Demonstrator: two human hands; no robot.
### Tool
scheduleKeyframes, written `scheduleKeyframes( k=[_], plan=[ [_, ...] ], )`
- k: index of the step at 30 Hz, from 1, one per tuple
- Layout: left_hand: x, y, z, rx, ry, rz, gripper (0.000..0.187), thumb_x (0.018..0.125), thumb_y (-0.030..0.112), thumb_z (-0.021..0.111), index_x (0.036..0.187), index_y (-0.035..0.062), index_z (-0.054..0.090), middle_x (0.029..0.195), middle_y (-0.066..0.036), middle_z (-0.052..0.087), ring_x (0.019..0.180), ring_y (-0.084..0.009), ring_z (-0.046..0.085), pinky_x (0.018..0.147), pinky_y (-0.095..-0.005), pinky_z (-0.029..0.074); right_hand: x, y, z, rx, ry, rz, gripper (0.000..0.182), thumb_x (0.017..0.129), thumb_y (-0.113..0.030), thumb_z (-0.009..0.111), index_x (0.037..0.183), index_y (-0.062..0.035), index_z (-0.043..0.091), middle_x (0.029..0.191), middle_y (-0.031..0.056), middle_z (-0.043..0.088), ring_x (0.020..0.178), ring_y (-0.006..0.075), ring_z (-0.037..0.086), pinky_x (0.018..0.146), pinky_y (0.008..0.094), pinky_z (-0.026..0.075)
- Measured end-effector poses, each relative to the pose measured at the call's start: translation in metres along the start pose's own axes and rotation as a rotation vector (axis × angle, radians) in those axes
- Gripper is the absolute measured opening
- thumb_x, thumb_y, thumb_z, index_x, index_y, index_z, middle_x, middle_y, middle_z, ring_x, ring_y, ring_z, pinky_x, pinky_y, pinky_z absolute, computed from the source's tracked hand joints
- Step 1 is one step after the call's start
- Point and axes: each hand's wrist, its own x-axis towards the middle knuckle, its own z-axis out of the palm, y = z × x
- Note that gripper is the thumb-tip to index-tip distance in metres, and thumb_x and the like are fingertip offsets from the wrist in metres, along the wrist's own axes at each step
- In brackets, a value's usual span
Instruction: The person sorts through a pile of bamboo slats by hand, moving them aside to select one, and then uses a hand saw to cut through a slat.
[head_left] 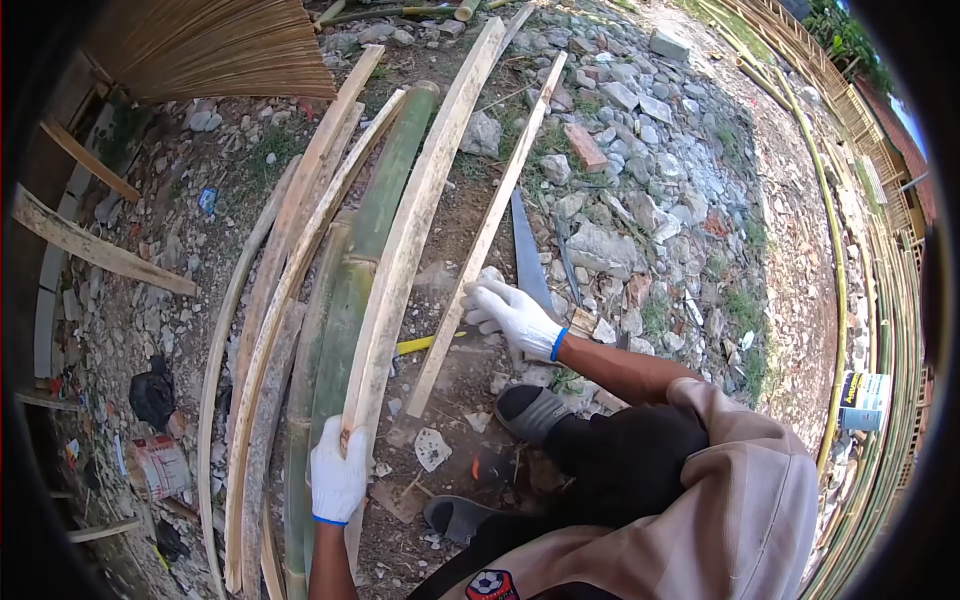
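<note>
My left hand [340, 472], in a white knit glove with a blue cuff, is closed around the near part of a long pale split strip [425, 190]. That strip lies over a thick green bamboo pole [395, 175]. My right hand [515, 315], gloved alike, has its fingers curled at the edge of a thinner, shorter pale strip [500, 195] and appears to pinch it; the fingertips are partly hidden. Beyond this hand a grey saw blade [528, 250] lies on the ground, its handle out of sight. A narrow yellow object [418, 345] passes beneath the thinner strip.
Several more strips [290, 270] lie left of the pole. Rubble [605, 245] and a red brick [585, 148] cover the ground ahead. Long bamboo poles [880, 450] and a blue-and-white can [864, 402] are at the right. Sandaled feet [535, 412] are close below my right hand.
</note>
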Motion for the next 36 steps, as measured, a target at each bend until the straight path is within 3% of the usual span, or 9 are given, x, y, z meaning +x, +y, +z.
scheduleKeyframes(
  k=[4,10,14,17,24,27,30,33,36],
  plan=[
    [0.062,0.042,0.059,0.060,-0.038,0.374,0.037,0.105,0.037,0.057,0.116,0.0013,0.061,0.091,-0.028,0.069,0.088,-0.0491,0.069,0.078,-0.0509,0.053,0.040,-0.016,-0.010,-0.004,0.400,-0.068,0.064,0.107,-0.046,0.057,0.149,0.0020,0.050,0.135,0.0161,0.065,0.118,0.0221,0.063,0.096,0.0341,0.052],
    [0.148,0.083,0.135,0.152,-0.113,0.363,0.044,0.105,0.039,0.054,0.128,0.0011,0.058,0.116,-0.034,0.067,0.111,-0.0487,0.066,0.096,-0.0542,0.050,0.061,0.022,-0.048,-0.253,0.624,-0.225,0.065,0.106,-0.042,0.060,0.148,0.0070,0.050,0.143,0.0248,0.061,0.131,0.0311,0.061,0.110,0.0374,0.047],
    [0.185,0.071,0.122,0.371,-0.002,0.685,0.050,0.105,0.037,0.052,0.136,-0.0013,0.062,0.128,-0.027,0.067,0.124,-0.0441,0.062,0.111,-0.0449,0.046,0.061,0.054,-0.065,-0.191,0.587,-0.142,0.062,0.105,-0.038,0.063,0.144,0.0086,0.053,0.140,0.0234,0.063,0.130,0.0295,0.061,0.110,0.0372,0.047],
    [0.173,0.053,0.072,-0.016,-0.319,0.382,0.055,0.108,0.040,0.048,0.142,-0.0027,0.058,0.143,-0.024,0.063,0.134,-0.0353,0.060,0.115,-0.0414,0.043,0.061,0.043,-0.068,-0.234,0.499,-0.095,0.059,0.106,-0.042,0.060,0.149,-0.0007,0.052,0.134,0.0135,0.065,0.119,0.0219,0.062,0.097,0.0379,0.052],
    [0.077,-0.034,0.063,0.320,-0.386,0.158,0.074,0.096,0.039,0.069,0.153,-0.0023,0.045,0.146,-0.032,0.055,0.135,-0.0422,0.057,0.115,-0.0428,0.043,0.078,0.022,-0.041,-0.173,0.257,0.099,0.061,0.104,-0.042,0.061,0.144,0.0038,0.054,0.113,0.0099,0.068,0.096,0.0169,0.064,0.080,0.0328,0.054],
    [0.059,-0.039,0.062,0.097,-0.360,-0.023,0.072,0.096,0.034,0.070,0.154,0.0005,0.045,0.141,-0.029,0.060,0.131,-0.0413,0.060,0.110,-0.0431,0.046,0.095,0.041,-0.038,-0.220,0.218,0.112,0.059,0.101,-0.044,0.063,0.128,0.0079,0.064,0.097,0.0108,0.070,0.082,0.0175,0.065,0.070,0.0330,0.053],
    [0.063,-0.062,0.074,0.101,-0.282,0.067,0.070,0.095,0.032,0.071,0.154,0.0032,0.045,0.138,-0.027,0.063,0.127,-0.0395,0.062,0.107,-0.0430,0.048,0.098,0.033,-0.027,-0.296,0.307,0.080,0.067,0.099,-0.056,0.062,0.117,0.0086,0.069,0.092,0.0129,0.072,0.079,0.0191,0.067,0.070,0.0335,0.053],
    [0.049,-0.028,0.058,0.070,-0.293,0.071,0.065,0.096,0.031,0.070,0.151,0.0026,0.049,0.130,-0.024,0.068,0.119,-0.0340,0.068,0.102,-0.0402,0.051,0.094,0.026,-0.027,-0.278,0.269,0.143,0.072,0.101,-0.056,0.064,0.136,0.0064,0.056,0.105,0.0111,0.066,0.084,0.0175,0.062,0.069,0.0315,0.053],
    [0.056,-0.043,0.051,0.041,-0.350,0.049,0.052,0.102,0.028,0.064,0.147,0.0023,0.055,0.122,-0.021,0.073,0.108,-0.0267,0.071,0.096,-0.0353,0.054,0.093,0.032,-0.026,-0.125,0.312,0.078,0.069,0.100,-0.054,0.064,0.131,0.0073,0.062,0.093,0.0114,0.067,0.078,0.0183,0.063,0.064,0.0336,0.052]
  ],
)
